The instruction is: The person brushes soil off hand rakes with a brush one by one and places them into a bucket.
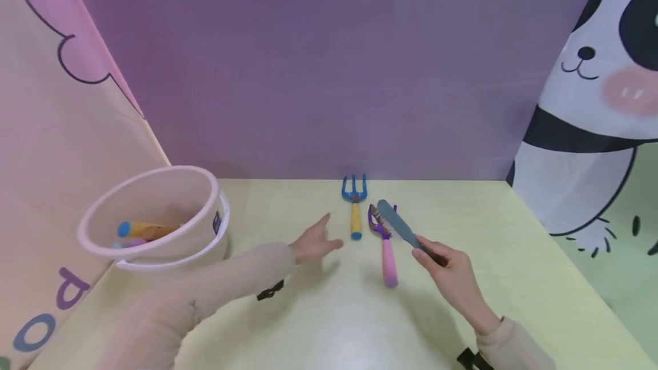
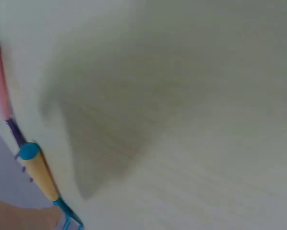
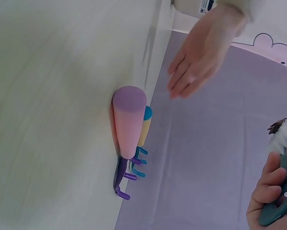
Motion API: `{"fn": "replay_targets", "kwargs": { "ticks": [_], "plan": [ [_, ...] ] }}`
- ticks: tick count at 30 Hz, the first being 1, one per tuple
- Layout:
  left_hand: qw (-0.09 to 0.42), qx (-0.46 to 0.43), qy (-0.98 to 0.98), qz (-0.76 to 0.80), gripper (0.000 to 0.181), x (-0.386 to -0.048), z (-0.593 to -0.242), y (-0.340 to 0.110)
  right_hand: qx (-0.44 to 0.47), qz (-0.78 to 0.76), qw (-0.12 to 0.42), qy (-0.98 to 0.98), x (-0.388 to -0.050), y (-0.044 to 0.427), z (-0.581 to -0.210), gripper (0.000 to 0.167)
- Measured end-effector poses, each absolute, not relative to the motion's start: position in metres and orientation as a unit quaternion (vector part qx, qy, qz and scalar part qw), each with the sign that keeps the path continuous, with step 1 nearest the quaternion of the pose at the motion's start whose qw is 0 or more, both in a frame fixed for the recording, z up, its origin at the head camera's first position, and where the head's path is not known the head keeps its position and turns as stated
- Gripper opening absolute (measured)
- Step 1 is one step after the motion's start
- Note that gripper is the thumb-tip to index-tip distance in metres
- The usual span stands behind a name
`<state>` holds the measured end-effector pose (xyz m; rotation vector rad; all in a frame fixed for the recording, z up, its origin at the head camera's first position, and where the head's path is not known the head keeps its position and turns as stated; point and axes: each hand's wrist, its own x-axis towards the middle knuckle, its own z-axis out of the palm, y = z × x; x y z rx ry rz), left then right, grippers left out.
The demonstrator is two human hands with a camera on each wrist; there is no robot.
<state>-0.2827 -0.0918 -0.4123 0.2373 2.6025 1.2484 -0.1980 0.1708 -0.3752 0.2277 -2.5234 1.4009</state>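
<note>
My right hand (image 1: 454, 278) grips the handle of a grey-green brush (image 1: 398, 224) above the table. In the right wrist view, the brush (image 3: 281, 139) shows white bristles with brown dirt at the tip. Below it lies a small toy rake (image 1: 389, 261) with a pink handle and purple tines; brown dirt marks its head. A toy garden fork (image 1: 356, 221), yellow-handled with blue tines, lies just left of the rake, brown smudged at its neck. My left hand (image 1: 315, 244) hovers over the table left of the fork, fingers extended, holding nothing.
A white bucket (image 1: 218, 187) stands at the left, with a yellow-handled tool (image 1: 149, 229) and other pieces inside. A purple backdrop (image 1: 329, 73) rises behind the pale table (image 1: 334, 330). At the right hangs a panda-print cloth (image 1: 576, 187).
</note>
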Motion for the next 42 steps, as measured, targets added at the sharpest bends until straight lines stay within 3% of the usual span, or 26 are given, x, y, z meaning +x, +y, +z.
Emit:
{"fn": "replay_targets", "kwargs": {
  "ticks": [8, 15, 26, 33, 42],
  "plan": [
    [0.115, 0.051, 0.887, 0.444, 0.086, -0.338, -0.439, -0.035, 0.063, 0.484, 0.131, -0.863, -0.199, 0.179, -0.375, 0.035],
    [0.053, 0.045, 0.913, 0.401, 0.087, -0.369, -0.452, -0.02, 0.066, 0.488, 0.149, -0.857, -0.203, 0.184, -0.37, 0.033],
    [0.051, 0.031, 0.926, 0.373, 0.078, -0.379, -0.46, -0.014, 0.05, 0.49, 0.139, -0.859, -0.203, 0.187, -0.374, 0.034],
    [0.079, 0.037, 0.909, 0.407, 0.073, -0.375, -0.451, -0.024, 0.05, 0.489, 0.141, -0.859, -0.201, 0.188, -0.375, 0.034],
    [0.033, 0.005, 0.915, 0.403, 0.066, -0.378, -0.443, -0.027, 0.046, 0.486, 0.142, -0.861, -0.203, 0.19, -0.375, 0.034]
  ]
}}
